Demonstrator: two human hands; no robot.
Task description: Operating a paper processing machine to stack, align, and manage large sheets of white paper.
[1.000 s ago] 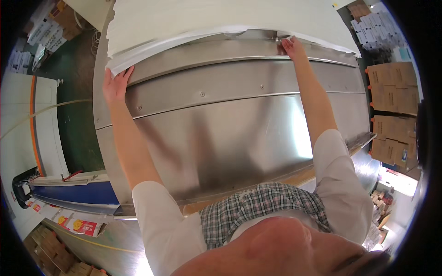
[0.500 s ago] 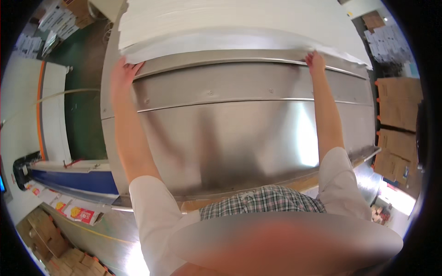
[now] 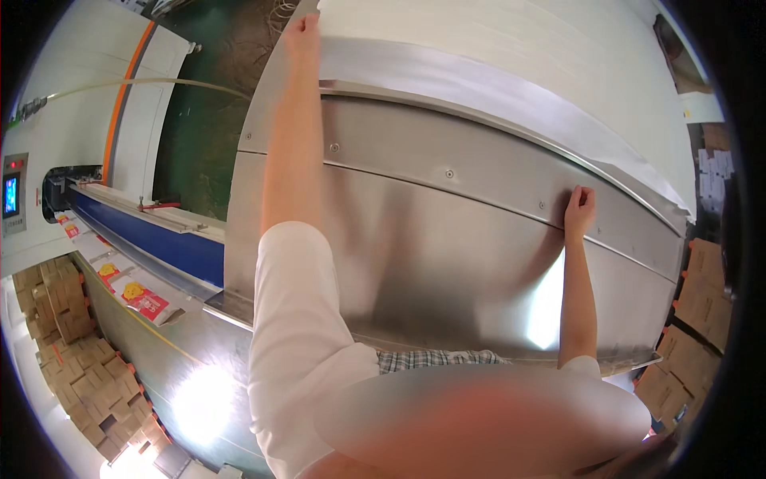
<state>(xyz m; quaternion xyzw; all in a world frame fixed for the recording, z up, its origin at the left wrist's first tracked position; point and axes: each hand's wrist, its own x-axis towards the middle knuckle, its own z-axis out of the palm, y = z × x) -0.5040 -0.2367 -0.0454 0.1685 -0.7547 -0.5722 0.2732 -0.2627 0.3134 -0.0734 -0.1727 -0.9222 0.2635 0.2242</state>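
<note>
this is a factory or packaging plant floor. a large brushed stainless-steel machine housing (image 3: pixel 447 263) with riveted panels fills the middle, with a wide white sheet stack (image 3: pixel 542 64) lying along its top. to the left runs a blue conveyor (image 3: pixel 152 239) with printed red and yellow packets (image 3: pixel 144 302) beside it, next to a white machine with a small lit control screen (image 3: pixel 10 195). flattened brown cardboard cartons (image 3: pixel 76 359) are piled at the lower left, and the floor (image 3: pixel 199 136) is painted green.
</note>
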